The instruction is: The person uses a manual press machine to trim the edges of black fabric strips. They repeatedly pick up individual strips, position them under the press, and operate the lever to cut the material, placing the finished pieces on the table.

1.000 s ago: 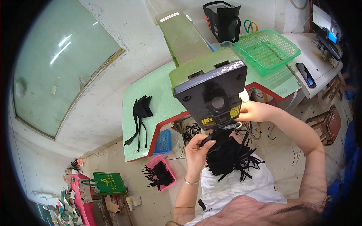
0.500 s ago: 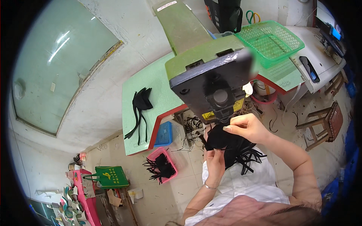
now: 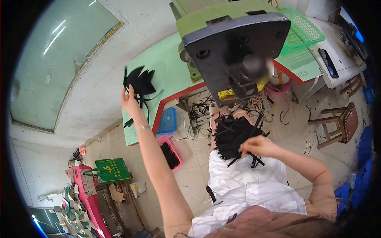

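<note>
Black strap pieces (image 3: 139, 82) are pressed under our outstretched left hand (image 3: 130, 104) on the green table (image 3: 166, 65), while our right hand (image 3: 257, 146) pinches one from the lap bundle (image 3: 232, 134) below the machine head (image 3: 238, 51).

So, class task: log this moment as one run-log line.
left hand: on black strappy pieces on green table | right hand: on black strap pile in lap | machine head: above
</note>
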Demonstrator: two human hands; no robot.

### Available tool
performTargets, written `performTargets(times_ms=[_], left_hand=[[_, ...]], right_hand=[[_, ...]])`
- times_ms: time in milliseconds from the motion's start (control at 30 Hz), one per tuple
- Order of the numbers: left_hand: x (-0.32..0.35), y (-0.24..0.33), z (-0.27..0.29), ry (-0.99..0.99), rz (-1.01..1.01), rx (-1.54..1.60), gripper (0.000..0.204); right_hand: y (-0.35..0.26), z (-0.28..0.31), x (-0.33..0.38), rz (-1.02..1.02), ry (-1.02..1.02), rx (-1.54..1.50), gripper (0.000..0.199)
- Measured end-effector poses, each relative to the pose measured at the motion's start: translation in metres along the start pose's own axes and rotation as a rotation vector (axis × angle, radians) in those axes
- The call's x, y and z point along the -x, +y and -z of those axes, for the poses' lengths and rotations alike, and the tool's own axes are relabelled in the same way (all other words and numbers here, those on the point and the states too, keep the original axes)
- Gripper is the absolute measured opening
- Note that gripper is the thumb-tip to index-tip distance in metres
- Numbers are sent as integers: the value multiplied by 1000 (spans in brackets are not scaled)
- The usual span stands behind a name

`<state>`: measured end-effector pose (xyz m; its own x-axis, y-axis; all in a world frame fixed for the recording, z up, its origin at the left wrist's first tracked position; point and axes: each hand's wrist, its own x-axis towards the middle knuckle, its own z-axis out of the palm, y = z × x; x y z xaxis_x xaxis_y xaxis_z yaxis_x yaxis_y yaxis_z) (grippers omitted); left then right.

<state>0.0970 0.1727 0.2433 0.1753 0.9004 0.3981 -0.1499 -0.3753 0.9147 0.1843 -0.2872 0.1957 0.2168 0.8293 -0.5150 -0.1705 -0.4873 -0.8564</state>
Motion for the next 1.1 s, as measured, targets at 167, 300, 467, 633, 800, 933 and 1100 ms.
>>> performTargets(times_ms=[167,300,467,633,800,933,1100], left_hand=[[-3,-31,3,307,-260,-1178,59],[131,1,-25,-318,-352,-591,53],[338,14,-11,-1130,-206,-632,83],[360,31,-9,-1082,-82,-492,54],[332,70,-19,-1008,581,-230,28],[309,98,-37,-918,723,307,19],[291,121,-74,-796,-81,-43,17]], right_hand=[[99,-19,-4,-405,-68,-461,27],[121,-28,-23,-355,-33,-839,29],[99,-40,-23,-325,77,-701,35],[76,-39,1,-207,158,-227,40],[70,-34,18,49,253,-21,39],[27,-22,26,0,133,-900,37],[6,20,20,206,-22,-600,36]])
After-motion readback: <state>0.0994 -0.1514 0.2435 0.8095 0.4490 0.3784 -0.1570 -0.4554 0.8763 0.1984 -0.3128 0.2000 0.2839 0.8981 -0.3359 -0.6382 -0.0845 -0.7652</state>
